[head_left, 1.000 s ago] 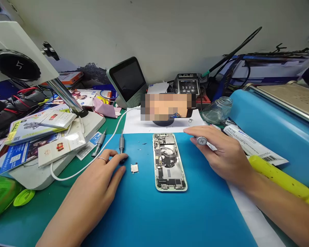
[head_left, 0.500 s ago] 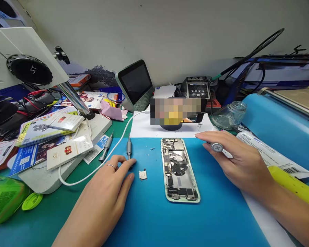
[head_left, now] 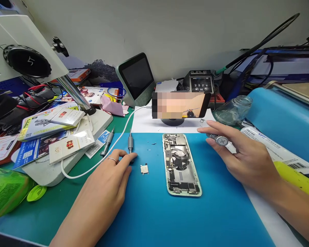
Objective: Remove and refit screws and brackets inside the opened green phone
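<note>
An opened phone (head_left: pixel 181 164) lies face down on the blue mat (head_left: pixel 170 212), its boards and parts exposed. My right hand (head_left: pixel 239 157) rests to its right, fingers closed around a silver screwdriver (head_left: pixel 219 139) whose cross-marked cap points at me. My left hand (head_left: pixel 110 178) lies flat on the mat to the phone's left, fingers stretched, fingertips touching the handle end of a grey screwdriver (head_left: pixel 130 144). A small white part (head_left: pixel 144 168) sits between my left hand and the phone.
A second grey screwdriver (head_left: pixel 107 142) and a white cable (head_left: pixel 103 157) lie left of the mat. A microscope base (head_left: pixel 74 147) stacked with packets stands at left, a smart display (head_left: pixel 136 79), a propped phone (head_left: pixel 180 104), a glass jar (head_left: pixel 233 109), a yellow-handled tool (head_left: pixel 296 180) elsewhere.
The view has shifted a little. My right hand has lifted slightly with the screwdriver; my left hand stays by the grey screwdriver.
</note>
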The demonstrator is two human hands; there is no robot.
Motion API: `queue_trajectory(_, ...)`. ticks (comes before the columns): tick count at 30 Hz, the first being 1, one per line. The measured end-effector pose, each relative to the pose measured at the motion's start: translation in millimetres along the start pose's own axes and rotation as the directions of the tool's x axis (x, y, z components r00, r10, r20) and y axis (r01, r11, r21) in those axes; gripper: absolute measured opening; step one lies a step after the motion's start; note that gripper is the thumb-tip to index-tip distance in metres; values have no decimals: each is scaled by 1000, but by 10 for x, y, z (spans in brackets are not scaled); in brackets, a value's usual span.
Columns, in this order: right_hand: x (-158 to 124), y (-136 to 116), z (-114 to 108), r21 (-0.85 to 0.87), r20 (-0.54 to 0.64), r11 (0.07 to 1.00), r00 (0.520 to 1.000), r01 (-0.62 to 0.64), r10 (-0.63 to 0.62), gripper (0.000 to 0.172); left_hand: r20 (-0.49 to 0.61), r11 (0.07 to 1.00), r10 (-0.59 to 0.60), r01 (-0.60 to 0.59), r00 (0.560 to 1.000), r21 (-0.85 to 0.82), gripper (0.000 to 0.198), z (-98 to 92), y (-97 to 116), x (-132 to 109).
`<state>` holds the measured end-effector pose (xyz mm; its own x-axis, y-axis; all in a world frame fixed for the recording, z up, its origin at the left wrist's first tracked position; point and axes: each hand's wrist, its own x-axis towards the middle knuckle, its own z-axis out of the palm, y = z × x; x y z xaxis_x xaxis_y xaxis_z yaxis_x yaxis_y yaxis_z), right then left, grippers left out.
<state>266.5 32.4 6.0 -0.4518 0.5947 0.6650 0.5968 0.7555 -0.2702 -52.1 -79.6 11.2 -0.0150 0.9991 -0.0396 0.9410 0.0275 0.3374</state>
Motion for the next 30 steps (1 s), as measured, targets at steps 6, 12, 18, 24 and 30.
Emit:
queue_trajectory(6,-17,3,33,-3,-24,998,998,-56,56,58,28,1000,8,-8,1000,-12,43,-6,-6,-12)
queue_trajectory(12,-21,-11,44,26,-33,998,997,-65,66,50,0,999,20,-20,1000,-49,41,9,-61,-17)
queue_trajectory(18,-20,-58,8,32,-10,997,998,-66,66,45,-49,997,52,-54,997,-58,44,42,-113,0)
queue_trajectory(24,-17,-63,-5,40,-2,997,998,-60,60,40,-43,997,75,-76,996,-12,44,120,-188,-48)
queue_trajectory(30,-12,-44,-22,24,12,999,999,-32,31,36,-43,994,109,-109,993,8,40,115,-192,-48)
